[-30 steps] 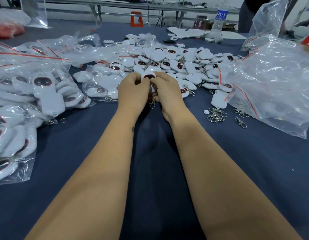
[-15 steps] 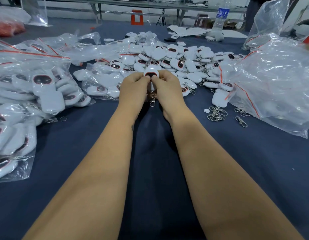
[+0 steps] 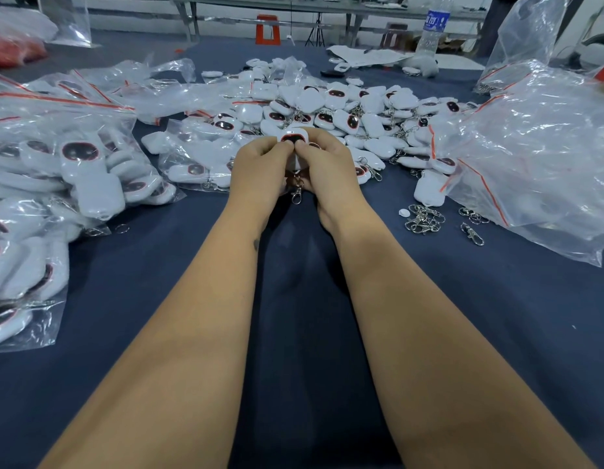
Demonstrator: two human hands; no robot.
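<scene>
White fob (image 3: 292, 138) pinched between both hands, its metal clasp (image 3: 297, 194) dangling out below them.

The left hand (image 3: 260, 170) and right hand (image 3: 327, 167) meet knuckle to knuckle, fingers curled round the fob from either side, so neither hand is nearer to it. Its long axis runs away from the person: the dark, red-rimmed face shows just above the fingertips and the clasp end hangs on the near side. Any fitting or turning of the clasp would, I judge, happen at that near end. The counter (image 3: 496, 316) is covered in dark blue cloth. A heap of fobs (image 3: 354, 110) lies just beyond the hands, and loose clasps (image 3: 424, 218) lie to the right of the right hand. Bagged fobs (image 3: 57, 164) sit well to the left and clear bags (image 3: 537, 157) to the right. Far beyond stand a water bottle (image 3: 432, 28) and workshop benches.
</scene>
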